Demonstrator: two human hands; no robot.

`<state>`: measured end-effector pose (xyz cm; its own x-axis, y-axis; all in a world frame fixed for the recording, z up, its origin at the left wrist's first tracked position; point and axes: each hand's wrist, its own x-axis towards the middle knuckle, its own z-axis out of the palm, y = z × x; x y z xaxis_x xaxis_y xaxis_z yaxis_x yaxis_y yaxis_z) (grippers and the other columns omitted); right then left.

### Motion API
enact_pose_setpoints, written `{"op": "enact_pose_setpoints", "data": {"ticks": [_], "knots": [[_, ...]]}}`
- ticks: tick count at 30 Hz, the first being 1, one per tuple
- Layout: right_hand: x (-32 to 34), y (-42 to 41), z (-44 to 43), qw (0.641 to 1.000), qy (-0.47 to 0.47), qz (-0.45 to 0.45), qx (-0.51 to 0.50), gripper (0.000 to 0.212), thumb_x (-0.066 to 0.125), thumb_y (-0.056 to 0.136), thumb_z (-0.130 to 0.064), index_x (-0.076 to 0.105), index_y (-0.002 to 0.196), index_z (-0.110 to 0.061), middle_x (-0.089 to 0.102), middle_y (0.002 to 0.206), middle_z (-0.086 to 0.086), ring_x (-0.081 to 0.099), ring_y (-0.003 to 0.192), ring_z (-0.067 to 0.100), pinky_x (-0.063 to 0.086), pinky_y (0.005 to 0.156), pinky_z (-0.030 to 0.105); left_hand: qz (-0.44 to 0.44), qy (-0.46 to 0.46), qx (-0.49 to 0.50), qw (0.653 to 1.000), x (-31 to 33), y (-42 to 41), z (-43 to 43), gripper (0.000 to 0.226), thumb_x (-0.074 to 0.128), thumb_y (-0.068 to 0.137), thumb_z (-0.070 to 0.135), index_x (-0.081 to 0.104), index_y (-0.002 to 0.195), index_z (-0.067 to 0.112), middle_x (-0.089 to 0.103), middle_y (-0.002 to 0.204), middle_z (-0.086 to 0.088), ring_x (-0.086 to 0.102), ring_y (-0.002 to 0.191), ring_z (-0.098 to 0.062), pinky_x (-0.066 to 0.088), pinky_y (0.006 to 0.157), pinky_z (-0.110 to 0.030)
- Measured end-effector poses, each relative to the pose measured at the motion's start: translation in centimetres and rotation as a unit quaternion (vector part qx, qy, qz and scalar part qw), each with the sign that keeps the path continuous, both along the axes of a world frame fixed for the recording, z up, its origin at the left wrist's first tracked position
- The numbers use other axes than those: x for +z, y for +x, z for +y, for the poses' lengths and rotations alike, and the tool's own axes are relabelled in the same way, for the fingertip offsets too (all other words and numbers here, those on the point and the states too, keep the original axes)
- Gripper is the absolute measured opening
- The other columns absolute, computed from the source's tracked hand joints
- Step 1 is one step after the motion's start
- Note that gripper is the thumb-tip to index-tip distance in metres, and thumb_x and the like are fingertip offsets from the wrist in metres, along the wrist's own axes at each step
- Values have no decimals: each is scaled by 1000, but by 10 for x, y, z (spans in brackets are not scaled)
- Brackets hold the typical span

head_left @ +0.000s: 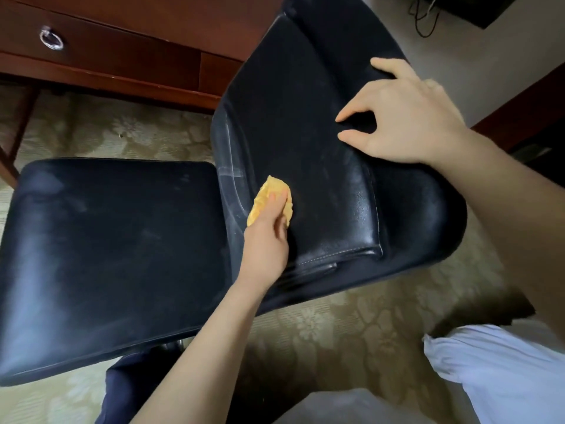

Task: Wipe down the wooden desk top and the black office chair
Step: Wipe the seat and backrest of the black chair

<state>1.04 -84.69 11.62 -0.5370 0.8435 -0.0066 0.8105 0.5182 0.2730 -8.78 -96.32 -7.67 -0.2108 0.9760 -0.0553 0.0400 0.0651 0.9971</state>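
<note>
Yellow cloth (pixel 270 195) sits bunched in our left hand (pixel 266 240), fingers curled round it, pressed on the chair (pixel 305 102) back. Our right hand (pixel 406 120) clasps the chair's top edge, fingers bent. Past the fingertips: desk (pixel 153 41), ring pull (pixel 51 39), cables (pixel 425 16).

The black office chair (pixel 305 117), its leather pale-streaked, stands beside the reddish wooden desk (pixel 122 56); a crumpled yellow cloth (pixel 260 203) touches its backrest.

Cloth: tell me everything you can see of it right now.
The cloth is small, yellow-orange, soft-looking and bunched into a wad. The left hand holds it against the front of the backrest of the black chair, low down near the seat. Its fingers cover the middle, so only the top and side edges show.
</note>
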Motion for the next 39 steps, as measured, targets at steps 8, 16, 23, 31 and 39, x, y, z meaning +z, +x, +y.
{"op": "enact_pose_setpoints", "data": {"ticks": [8,16,23,31,39], "knots": [[-3,1,5,1000,14,-2,10,27,57,85,-48,63,110,-40,58,122,-13,16,141,16,33,99,55,-20,-58,71,996,-22,5,-13,53,37,99,1,38,142,32,21,128,37,13,114,26,11,85,13],[-4,-1,6,999,22,-19,14,28,57,85,-49,61,111,-39,56,124,-11,16,141,18,34,98,55,20,9,43,999,14,32,-54,57,41,95,-7,39,142,25,23,144,25,11,128,26,9,112,-8],[-4,0,8,999,28,-18,22,29,58,84,-49,61,111,-39,57,123,-11,17,141,18,36,95,55,70,81,-3,994,72,63,-43,67,41,95,-6,24,147,34,15,157,13,0,146,-14,-6,103,-9],[-9,4,9,999,38,2,39,30,58,82,-49,63,109,-36,59,120,-8,21,140,19,38,94,56,133,193,-37,971,25,55,-51,91,47,78,-29,22,145,26,15,157,6,6,147,-20,9,118,-27],[-9,6,11,997,44,5,56,32,58,82,-47,64,110,-32,61,122,-3,24,139,24,38,94,58,62,129,27,989,-18,49,-54,69,42,92,-5,21,147,30,19,156,9,15,145,-11,13,117,-22]]}}
